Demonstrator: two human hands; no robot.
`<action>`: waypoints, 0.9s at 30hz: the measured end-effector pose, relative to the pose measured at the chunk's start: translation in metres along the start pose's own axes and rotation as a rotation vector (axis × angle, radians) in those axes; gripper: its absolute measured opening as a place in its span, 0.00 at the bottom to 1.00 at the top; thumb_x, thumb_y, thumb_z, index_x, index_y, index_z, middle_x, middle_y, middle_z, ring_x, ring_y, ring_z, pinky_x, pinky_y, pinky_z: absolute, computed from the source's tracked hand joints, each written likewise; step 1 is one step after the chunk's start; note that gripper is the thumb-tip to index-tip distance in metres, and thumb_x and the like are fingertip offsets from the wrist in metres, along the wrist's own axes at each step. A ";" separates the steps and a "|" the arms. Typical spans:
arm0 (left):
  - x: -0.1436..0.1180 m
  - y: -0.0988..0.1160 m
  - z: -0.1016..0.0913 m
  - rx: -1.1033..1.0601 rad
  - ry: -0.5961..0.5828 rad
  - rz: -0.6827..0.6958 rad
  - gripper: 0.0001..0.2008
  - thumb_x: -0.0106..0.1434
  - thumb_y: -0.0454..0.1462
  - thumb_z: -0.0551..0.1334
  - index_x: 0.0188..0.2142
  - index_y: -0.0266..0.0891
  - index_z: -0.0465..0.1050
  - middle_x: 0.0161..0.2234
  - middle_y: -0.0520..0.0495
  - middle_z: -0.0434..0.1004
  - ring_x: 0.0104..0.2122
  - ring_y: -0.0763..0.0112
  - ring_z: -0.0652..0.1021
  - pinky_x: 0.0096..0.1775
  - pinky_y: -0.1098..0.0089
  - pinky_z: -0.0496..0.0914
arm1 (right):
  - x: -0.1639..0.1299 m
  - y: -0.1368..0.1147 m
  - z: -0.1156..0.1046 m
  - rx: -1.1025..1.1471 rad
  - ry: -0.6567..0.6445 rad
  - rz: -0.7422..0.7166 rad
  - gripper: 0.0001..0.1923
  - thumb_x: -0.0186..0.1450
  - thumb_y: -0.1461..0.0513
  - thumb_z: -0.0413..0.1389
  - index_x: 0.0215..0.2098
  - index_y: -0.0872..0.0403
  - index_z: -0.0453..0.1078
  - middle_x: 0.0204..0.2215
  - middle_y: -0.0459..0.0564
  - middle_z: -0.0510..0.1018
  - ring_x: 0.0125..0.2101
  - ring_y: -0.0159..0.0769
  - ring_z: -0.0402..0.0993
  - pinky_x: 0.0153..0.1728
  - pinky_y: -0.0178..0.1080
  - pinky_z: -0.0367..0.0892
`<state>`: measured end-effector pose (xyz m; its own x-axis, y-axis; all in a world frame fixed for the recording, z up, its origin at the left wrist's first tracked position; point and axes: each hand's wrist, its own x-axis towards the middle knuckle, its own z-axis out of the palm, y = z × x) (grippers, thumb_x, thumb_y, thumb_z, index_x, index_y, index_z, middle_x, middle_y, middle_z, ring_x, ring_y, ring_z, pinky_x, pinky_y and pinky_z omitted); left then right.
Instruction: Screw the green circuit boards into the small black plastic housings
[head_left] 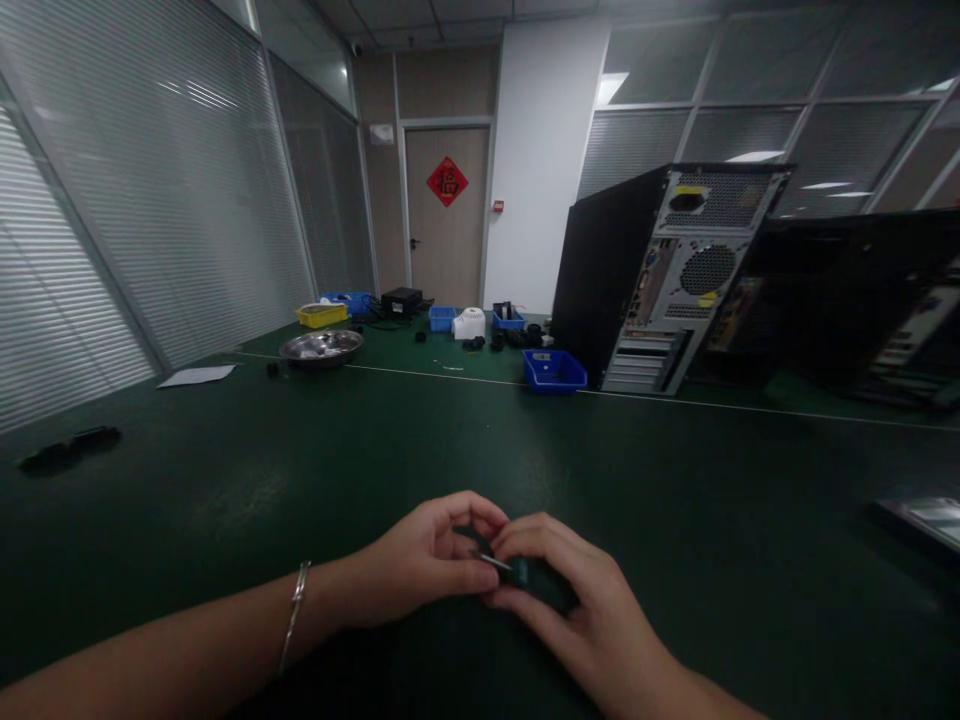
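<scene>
Both hands meet low over the near edge of the green table [225,480]: left hand [420,565] and right hand [581,610] each have fingers curled shut around one small dark part [517,572] pinched between them, a thin metal bit sticking out toward the left thumb; can't tell what the part is. Bracelet [295,612] on left wrist. Further back, well apart: open computer case [660,280], blue bin [553,371] just beside it, metal bowl [321,348], sheet of paper [196,375].
</scene>
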<state>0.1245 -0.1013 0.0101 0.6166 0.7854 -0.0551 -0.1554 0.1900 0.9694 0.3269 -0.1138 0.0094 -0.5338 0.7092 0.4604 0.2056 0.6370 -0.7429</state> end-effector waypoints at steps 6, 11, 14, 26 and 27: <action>0.004 -0.010 -0.008 -0.010 -0.018 -0.047 0.20 0.54 0.31 0.70 0.46 0.35 0.69 0.38 0.47 0.76 0.37 0.71 0.78 0.41 0.69 0.68 | 0.001 -0.001 -0.002 0.026 -0.039 -0.037 0.10 0.63 0.66 0.61 0.43 0.50 0.72 0.39 0.49 0.79 0.41 0.38 0.76 0.43 0.37 0.71; 0.007 -0.008 -0.018 -0.016 0.067 0.033 0.17 0.57 0.32 0.68 0.46 0.34 0.71 0.43 0.43 0.78 0.44 0.66 0.77 0.50 0.62 0.67 | -0.002 0.000 -0.006 -0.017 -0.005 -0.029 0.17 0.64 0.68 0.60 0.49 0.48 0.70 0.47 0.50 0.77 0.49 0.38 0.73 0.51 0.38 0.67; 0.008 0.001 -0.032 0.027 0.213 0.075 0.17 0.59 0.32 0.66 0.48 0.35 0.70 0.45 0.42 0.78 0.46 0.64 0.77 0.54 0.59 0.65 | -0.002 0.002 -0.007 -0.033 0.030 0.013 0.15 0.64 0.68 0.59 0.48 0.48 0.70 0.46 0.50 0.77 0.48 0.39 0.73 0.50 0.39 0.68; 0.008 0.006 -0.047 -0.044 0.466 0.138 0.17 0.65 0.32 0.58 0.54 0.35 0.71 0.40 0.42 0.75 0.37 0.67 0.76 0.42 0.63 0.69 | 0.001 0.012 -0.011 -0.008 0.121 0.298 0.08 0.65 0.61 0.56 0.43 0.51 0.72 0.40 0.50 0.79 0.44 0.42 0.75 0.44 0.42 0.69; 0.009 0.007 -0.045 -0.049 0.503 0.155 0.17 0.65 0.32 0.59 0.53 0.34 0.72 0.39 0.41 0.76 0.36 0.67 0.76 0.40 0.64 0.69 | 0.001 0.012 -0.011 -0.006 0.119 0.309 0.08 0.65 0.61 0.56 0.43 0.51 0.72 0.40 0.50 0.79 0.44 0.43 0.75 0.44 0.41 0.69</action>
<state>0.0939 -0.0664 0.0051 0.1383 0.9899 -0.0315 -0.2583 0.0668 0.9638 0.3381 -0.1021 0.0064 -0.3459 0.8994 0.2672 0.3483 0.3875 -0.8535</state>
